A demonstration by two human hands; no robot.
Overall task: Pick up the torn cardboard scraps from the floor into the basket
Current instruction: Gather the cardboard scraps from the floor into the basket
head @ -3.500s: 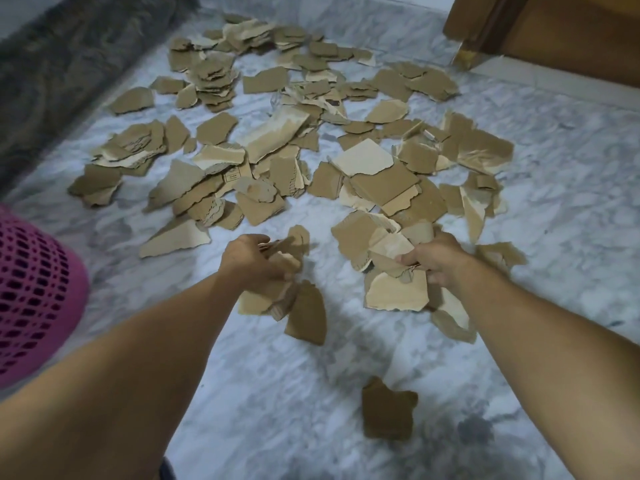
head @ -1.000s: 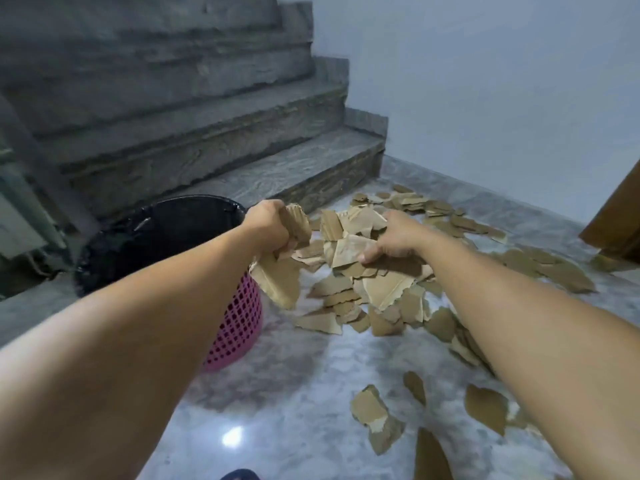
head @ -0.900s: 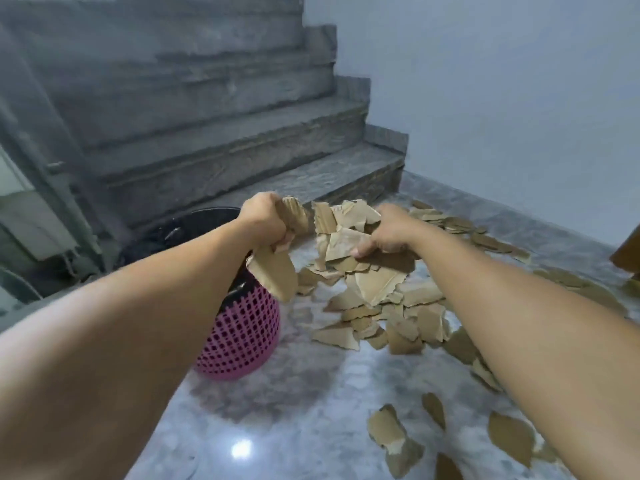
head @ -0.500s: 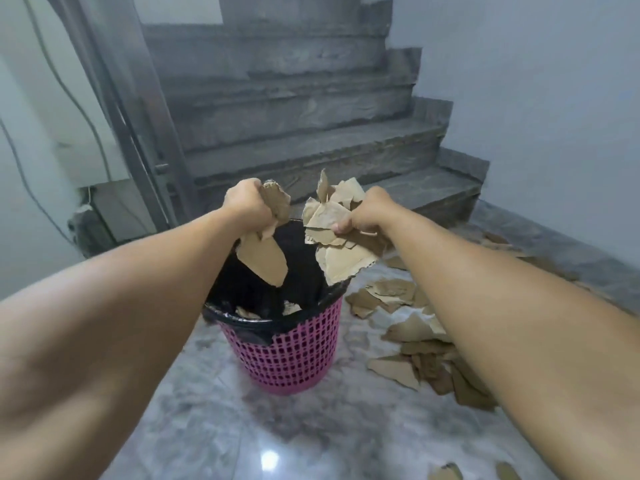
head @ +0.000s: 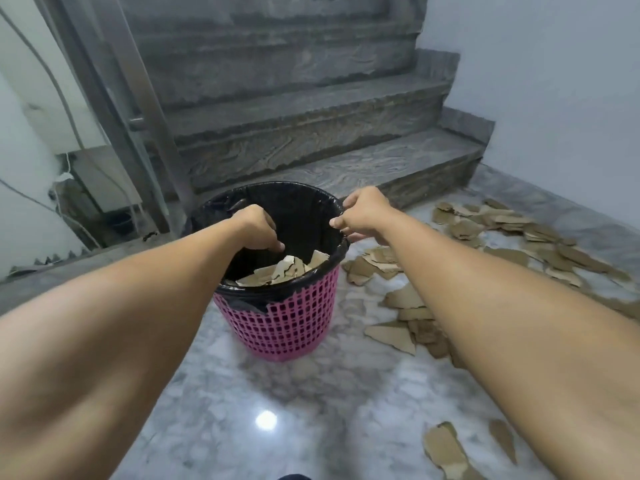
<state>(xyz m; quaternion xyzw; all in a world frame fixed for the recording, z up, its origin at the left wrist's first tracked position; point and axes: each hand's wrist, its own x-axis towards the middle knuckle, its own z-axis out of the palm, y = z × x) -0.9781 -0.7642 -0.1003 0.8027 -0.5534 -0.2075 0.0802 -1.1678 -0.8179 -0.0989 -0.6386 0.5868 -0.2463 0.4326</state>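
The left hand [head: 258, 230] dips inside the pink basket [head: 287, 320], its fingertips hidden behind the knuckles, so whether its grip holds anything I cannot tell. The right hand [head: 363, 216] hangs loose and empty over the rim. Torn scraps [head: 284, 270] lie inside the black liner [head: 301, 209]; more scraps [head: 485, 237] cover the floor [head: 294, 410] to the right.
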